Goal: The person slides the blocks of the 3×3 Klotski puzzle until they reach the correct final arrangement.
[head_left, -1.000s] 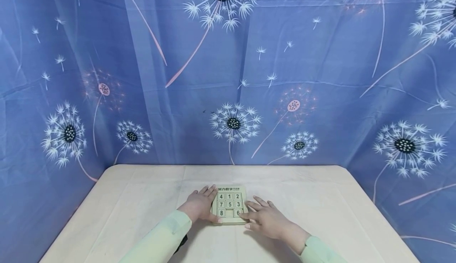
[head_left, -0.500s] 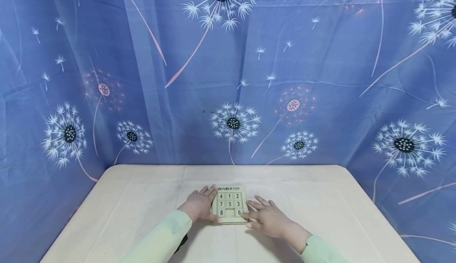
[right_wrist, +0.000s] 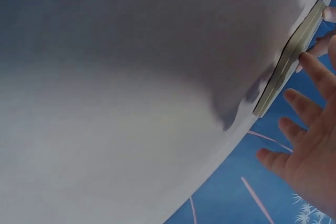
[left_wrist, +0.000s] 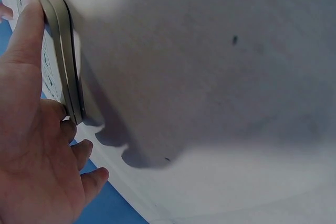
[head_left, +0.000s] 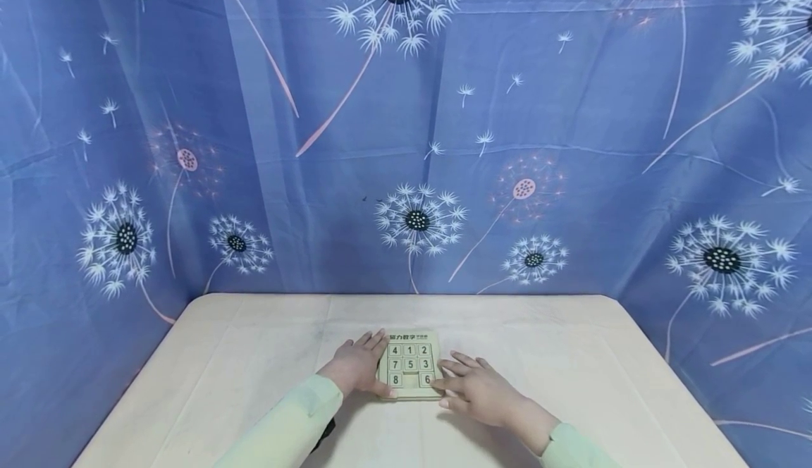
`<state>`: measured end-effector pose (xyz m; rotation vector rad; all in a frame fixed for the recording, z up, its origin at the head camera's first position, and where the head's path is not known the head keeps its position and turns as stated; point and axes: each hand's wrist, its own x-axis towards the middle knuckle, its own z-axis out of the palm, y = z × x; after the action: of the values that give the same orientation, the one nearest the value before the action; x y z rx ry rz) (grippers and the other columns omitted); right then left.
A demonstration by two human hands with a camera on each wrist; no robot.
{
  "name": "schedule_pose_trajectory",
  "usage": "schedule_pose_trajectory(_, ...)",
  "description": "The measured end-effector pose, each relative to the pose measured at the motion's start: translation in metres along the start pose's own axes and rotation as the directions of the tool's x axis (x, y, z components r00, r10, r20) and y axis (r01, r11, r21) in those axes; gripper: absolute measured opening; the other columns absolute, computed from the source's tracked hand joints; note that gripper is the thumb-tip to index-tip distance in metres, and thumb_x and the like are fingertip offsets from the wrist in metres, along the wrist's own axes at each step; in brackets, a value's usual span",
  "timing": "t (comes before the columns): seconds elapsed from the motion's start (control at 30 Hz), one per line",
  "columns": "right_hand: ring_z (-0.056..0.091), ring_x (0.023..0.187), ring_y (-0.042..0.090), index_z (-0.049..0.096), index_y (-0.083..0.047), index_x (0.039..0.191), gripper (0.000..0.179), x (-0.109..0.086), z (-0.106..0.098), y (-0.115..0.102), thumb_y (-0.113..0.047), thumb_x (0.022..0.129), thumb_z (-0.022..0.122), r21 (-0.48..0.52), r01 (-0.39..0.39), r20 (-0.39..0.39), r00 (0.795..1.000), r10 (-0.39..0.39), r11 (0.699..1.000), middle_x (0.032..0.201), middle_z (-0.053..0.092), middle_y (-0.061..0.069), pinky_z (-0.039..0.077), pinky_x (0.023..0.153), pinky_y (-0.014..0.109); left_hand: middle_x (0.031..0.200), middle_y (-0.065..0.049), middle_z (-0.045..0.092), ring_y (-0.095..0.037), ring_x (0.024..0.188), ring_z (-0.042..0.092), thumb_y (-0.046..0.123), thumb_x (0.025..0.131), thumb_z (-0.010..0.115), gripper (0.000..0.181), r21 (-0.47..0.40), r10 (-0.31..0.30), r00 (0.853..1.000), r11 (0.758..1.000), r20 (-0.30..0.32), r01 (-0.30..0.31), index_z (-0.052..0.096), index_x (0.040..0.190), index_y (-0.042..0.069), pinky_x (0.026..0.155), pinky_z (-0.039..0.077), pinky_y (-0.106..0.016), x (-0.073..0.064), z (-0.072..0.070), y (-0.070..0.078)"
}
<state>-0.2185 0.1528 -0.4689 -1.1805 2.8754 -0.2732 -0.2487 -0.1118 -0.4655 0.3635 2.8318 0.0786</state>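
Note:
A pale green number sliding puzzle [head_left: 411,393] lies on the table in the head view. Its tiles read 4, 1, 2, then 7, 5, 3, then 8, a gap, and 6. My left hand [head_left: 359,365] holds the board's left side, thumb over the near left corner and fingers along the far left edge. In the left wrist view, the thumb lies on top of the puzzle [left_wrist: 62,40]. My right hand [head_left: 478,390] has a fingertip on the 6 tile [head_left: 427,379]; its other fingers are spread beside the right edge. The right wrist view shows the puzzle [right_wrist: 289,59] edge-on.
A cream-covered table [head_left: 266,341] surrounds the puzzle. Behind it and at both sides hangs a blue curtain [head_left: 330,193] printed with dandelions. Something black [head_left: 325,433] shows beneath the left sleeve [head_left: 285,419].
The 6 tile has slid slightly right under the right fingertip, so the gap beside it is a little wider. The left hand stays on the board.

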Motion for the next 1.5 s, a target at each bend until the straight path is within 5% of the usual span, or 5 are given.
schedule_pose_trajectory(0.23,0.052,0.141,0.043,0.065,-0.021,0.139,0.046,0.005,-0.002,-0.008,-0.047,0.101,0.058,-0.013,0.015,-0.038,0.999,-0.015,1.0,0.151,0.058,0.014,0.047,0.106,0.071,0.17,-0.001,0.033,-0.025,0.157,0.033,0.066,0.076,0.08,0.108,0.011,0.001,1.0,1.0,-0.003,-0.001,0.036,0.16,0.011,0.127,0.035,-0.048,-0.001,0.0,0.001)
schedule_pose_trajectory(0.53,0.043,0.148,0.044,0.062,-0.025,0.142,0.047,0.022,0.005,-0.017,-0.047,0.1,0.058,0.051,-0.019,0.001,1.0,0.019,0.999,0.156,0.052,0.012,0.037,0.112,0.076,0.17,-0.001,0.032,-0.025,0.157,0.032,0.066,0.077,0.079,0.108,0.009,-0.001,1.0,1.0,0.004,0.001,0.036,0.16,0.012,0.127,0.034,-0.048,-0.002,0.0,0.001)
schedule_pose_trajectory(1.03,0.04,0.152,0.037,0.059,-0.031,0.145,0.049,0.041,0.013,-0.029,-0.051,0.1,0.058,-0.007,0.01,0.049,0.999,-0.01,1.0,0.159,0.05,0.004,0.037,0.116,0.071,0.171,-0.001,0.031,-0.025,0.157,0.032,0.064,0.078,0.08,0.107,0.019,0.006,1.0,1.0,0.002,-0.006,0.034,0.161,0.013,0.127,0.035,-0.048,-0.001,-0.001,0.0)
schedule_pose_trajectory(1.5,0.04,0.152,0.036,0.061,-0.031,0.142,0.048,0.041,0.011,-0.033,-0.051,0.099,0.059,-0.004,0.001,0.079,0.997,0.0,1.0,0.159,0.05,0.004,0.038,0.116,0.071,0.171,-0.001,0.031,-0.025,0.157,0.032,0.062,0.078,0.08,0.106,0.019,0.007,1.0,1.0,0.008,-0.007,0.035,0.16,0.013,0.127,0.035,-0.048,-0.003,-0.002,0.001)
